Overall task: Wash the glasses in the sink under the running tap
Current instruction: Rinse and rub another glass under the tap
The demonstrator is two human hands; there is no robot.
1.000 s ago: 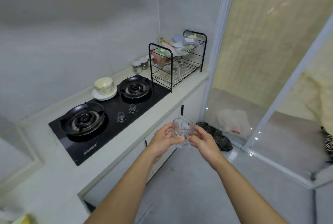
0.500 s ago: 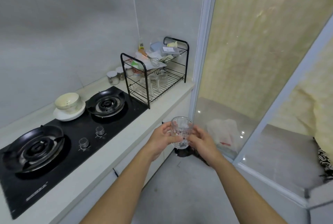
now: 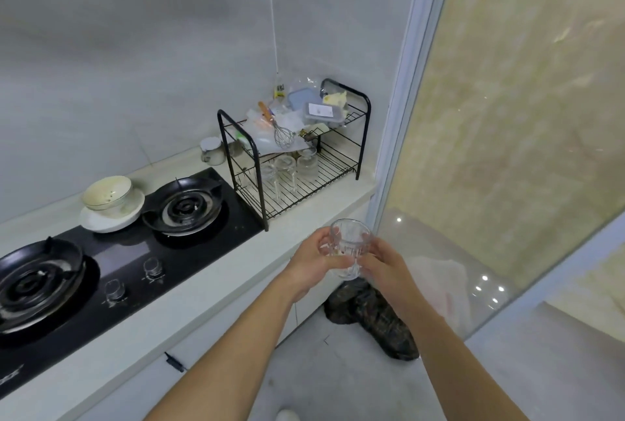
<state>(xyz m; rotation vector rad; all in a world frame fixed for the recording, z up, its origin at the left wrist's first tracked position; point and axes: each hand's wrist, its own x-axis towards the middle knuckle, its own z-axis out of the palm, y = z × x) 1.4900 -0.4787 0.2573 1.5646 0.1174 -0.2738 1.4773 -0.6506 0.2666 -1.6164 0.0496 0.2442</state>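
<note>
At the counter's far end, one glass is held in two hands.
The left hand and right hand reach forward on outstretched arms. Each curls its fingers round the upright glass from its own side, just off the front edge of the counter. The two-tier rack holds at least three more glasses on its lower tier and one whisk on top. The hob has two burners and two knobs. Behind it, one bowl sits on one plate.
</note>
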